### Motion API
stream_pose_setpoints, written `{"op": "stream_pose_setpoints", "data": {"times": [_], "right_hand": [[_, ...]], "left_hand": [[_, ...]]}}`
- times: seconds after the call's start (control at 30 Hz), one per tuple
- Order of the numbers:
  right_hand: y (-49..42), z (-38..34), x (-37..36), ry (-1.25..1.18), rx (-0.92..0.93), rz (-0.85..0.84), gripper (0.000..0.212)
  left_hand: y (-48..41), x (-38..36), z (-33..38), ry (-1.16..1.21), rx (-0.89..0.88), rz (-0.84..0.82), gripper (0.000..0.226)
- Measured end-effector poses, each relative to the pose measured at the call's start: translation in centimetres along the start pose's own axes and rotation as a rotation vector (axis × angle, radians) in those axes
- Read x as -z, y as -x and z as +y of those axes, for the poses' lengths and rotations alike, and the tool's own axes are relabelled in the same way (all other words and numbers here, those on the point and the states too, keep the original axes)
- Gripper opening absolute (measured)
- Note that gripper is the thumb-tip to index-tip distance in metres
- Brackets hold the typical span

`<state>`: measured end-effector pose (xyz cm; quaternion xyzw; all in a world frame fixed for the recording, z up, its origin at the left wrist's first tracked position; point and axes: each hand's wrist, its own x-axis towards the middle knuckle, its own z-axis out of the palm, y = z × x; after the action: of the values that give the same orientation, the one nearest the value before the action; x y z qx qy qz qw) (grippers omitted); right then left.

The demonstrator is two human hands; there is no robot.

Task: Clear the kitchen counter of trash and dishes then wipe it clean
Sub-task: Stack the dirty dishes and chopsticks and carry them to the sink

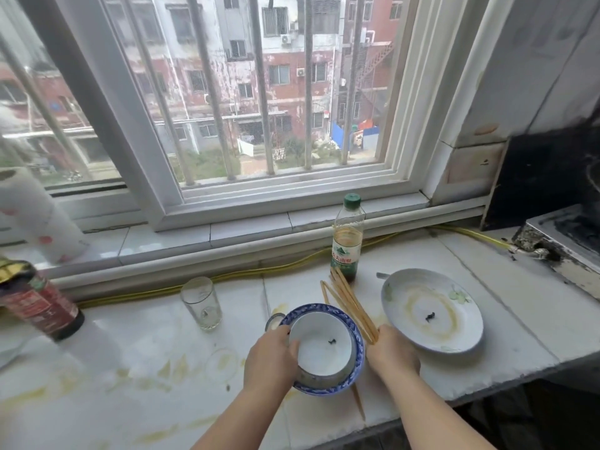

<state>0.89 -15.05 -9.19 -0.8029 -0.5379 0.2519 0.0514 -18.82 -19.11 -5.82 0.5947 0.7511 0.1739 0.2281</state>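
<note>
At the counter [130,368], left grip [271,362] holds bowls [324,349], right grip [393,352] chopsticks [350,303].

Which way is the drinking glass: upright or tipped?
Upright. The glass stands on its base on the counter, open rim facing up.

On the surface [146,345], a smaller bowl [321,352] sat in a larger bowl [358,345], with chopsticks [350,303] just to its right, a plate [454,332] farther right, a glass [201,303] behind it to the left, a bottle [346,241] behind the chopsticks, and a sauce bottle [39,303] far left.
</note>
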Motion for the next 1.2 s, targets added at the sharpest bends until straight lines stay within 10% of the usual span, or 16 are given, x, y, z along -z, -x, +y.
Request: {"op": "stream_pose_setpoints", "data": {"times": [0.53, 1.2], "right_hand": [[1.5, 0.8, -0.3, -0.279, 0.105, -0.178, 0.015], [4.2, -1.6, -0.8, -0.246, 0.149, -0.068, 0.012]], "left_hand": [[2.4, 0.6, -0.8, 0.362, 0.424, -0.183, 0.017], [1.8, 3.5, -5.0, 0.538, 0.498, -0.24, 0.035]]}}
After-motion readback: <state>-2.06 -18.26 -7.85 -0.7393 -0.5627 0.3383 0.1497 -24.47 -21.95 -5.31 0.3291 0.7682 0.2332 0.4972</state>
